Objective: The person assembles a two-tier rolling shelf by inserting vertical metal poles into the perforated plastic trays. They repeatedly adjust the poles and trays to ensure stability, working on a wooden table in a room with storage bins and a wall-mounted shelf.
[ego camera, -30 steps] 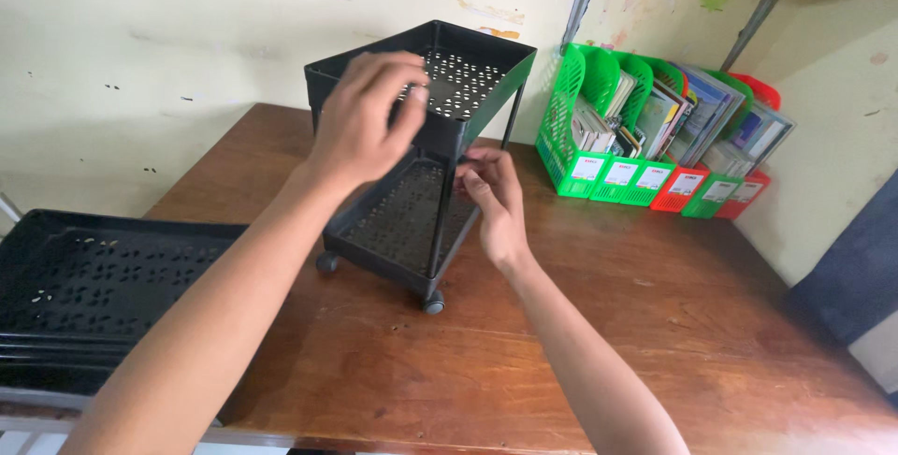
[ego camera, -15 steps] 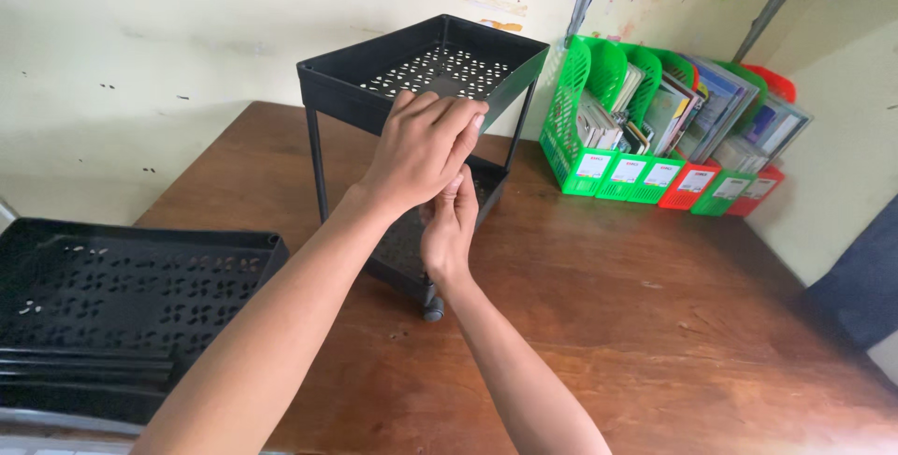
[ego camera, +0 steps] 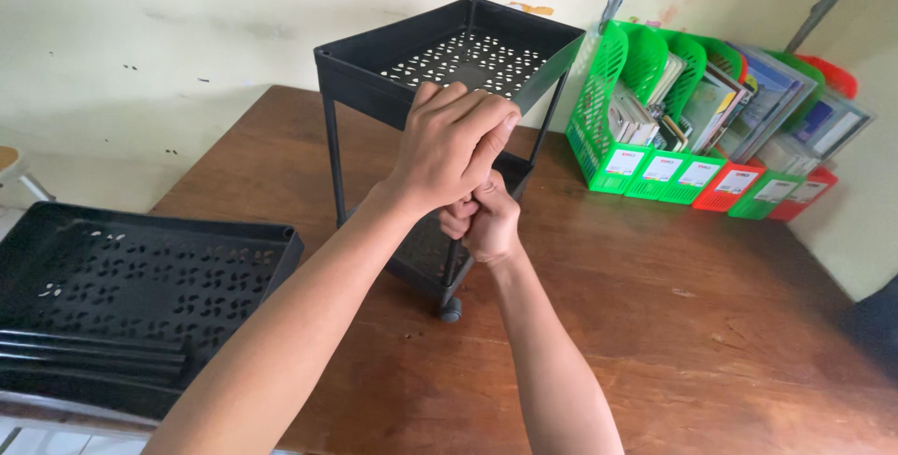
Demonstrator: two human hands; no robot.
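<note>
1. Centrally, a black two-tier cart (ego camera: 449,62) stood upright on the brown wooden table (ego camera: 673,324), its perforated upper tray near the pale wall and a small wheel (ego camera: 451,309) showing at the near corner.
2. The left hand (ego camera: 454,146) lay over the near corner of the upper tray, fingers curled down over the rim and clasping it.
3. The right hand (ego camera: 482,221) sat just beneath the left, fist wrapped tight around the cart's thin near upright post (ego camera: 453,273), thumb and fingers closed on it.
4. Both hands touched each other, the left partly covering the right.
5. The lower tray (ego camera: 426,249) was mostly hidden behind the forearms; only its perforated floor and a near edge showed.
6. To the left, at the table's edge, a stack of spare black perforated trays (ego camera: 131,287) lay flat, well apart from the cart.
7. To the right, against the wall, a row of green magazine files (ego camera: 645,100) and red magazine files (ego camera: 776,188) stood packed with books and papers, near the cart but not touching it.
</note>
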